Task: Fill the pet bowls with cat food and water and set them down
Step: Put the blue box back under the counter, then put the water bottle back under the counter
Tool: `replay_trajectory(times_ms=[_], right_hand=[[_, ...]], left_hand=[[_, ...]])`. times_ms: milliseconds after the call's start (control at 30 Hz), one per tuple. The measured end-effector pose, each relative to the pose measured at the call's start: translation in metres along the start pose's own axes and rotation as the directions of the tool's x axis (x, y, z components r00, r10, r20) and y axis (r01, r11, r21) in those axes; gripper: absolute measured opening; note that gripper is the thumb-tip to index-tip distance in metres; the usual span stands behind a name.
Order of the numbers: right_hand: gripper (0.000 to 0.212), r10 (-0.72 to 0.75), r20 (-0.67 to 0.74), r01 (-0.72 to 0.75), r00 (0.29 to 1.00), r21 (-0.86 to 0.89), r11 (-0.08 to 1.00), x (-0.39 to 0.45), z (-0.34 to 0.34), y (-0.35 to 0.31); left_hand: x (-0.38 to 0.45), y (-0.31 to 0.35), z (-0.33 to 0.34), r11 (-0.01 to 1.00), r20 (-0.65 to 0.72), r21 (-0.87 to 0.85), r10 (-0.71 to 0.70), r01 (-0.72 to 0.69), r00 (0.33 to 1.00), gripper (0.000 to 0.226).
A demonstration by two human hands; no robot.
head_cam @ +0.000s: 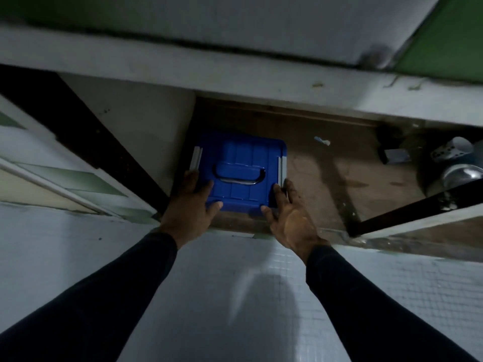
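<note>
The task stood at an early stage. No bowl had been filled and none had been set down, as far as the view showed.

A blue rectangular plastic storage box with a recessed lid handle and grey side latches [239,172] sat on the brown floor of an open low cabinet [326,178], beneath a pale worktop edge [235,74]. The box lay at the 12 o'clock position from the person, just inside the cabinet mouth. Its lid was on and both latches appeared fastened. Whether it held cat food could not be confirmed.

The left hand [192,202] lay against the box's 9 o'clock side, thumb over the near lid corner. The right hand [290,207] lay against the 3 o'clock side, thumb at the near corner. The grip of each hand was a flat clasp with fingers extended, pressing the box between the palms; the fingers were not seen to curl under it.

At the 2 o'clock position, well apart from the box, a shiny round metal bowl [461,175] rested at the cabinet's far right, with a white perforated plastic cup [450,150] just behind it.

Remaining work, by estimate: withdraw the box, unlatch it, dispense food, draw water, and place the bowls.
</note>
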State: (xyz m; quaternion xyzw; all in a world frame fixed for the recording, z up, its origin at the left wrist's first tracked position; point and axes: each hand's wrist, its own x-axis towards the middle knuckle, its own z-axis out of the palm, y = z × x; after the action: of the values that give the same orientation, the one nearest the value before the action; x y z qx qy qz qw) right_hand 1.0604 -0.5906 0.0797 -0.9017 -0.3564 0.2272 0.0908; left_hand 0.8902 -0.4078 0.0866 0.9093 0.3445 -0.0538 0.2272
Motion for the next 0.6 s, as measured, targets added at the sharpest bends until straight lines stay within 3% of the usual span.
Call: replay_trajectory(times_ms=[67, 333, 600], right_hand=[[0.075, -0.026, 0.043, 0.029, 0.999, -0.054, 0.998, -0.022, -0.004, 0.003], [0.071, -0.002, 0.159, 0.022, 0.987, -0.12, 0.993, -0.124, -0.058, -0.009], [0.067, 0.04, 0.281, -0.008, 0.959, -0.112, 0.994, -0.244, -0.142, -0.035]], left_hand=[[-0.022, 0.006, -0.008, 1.0, 0.064, -0.004, -0.002, 0.002, 0.998, 0.09], [-0.116, 0.046, -0.062, 0.991, 0.193, 0.122, 0.039, -0.063, 0.98, 0.071], [-0.219, 0.102, -0.156, 0.988, 0.349, 0.153, -0.048, -0.007, 0.936, 0.071]])
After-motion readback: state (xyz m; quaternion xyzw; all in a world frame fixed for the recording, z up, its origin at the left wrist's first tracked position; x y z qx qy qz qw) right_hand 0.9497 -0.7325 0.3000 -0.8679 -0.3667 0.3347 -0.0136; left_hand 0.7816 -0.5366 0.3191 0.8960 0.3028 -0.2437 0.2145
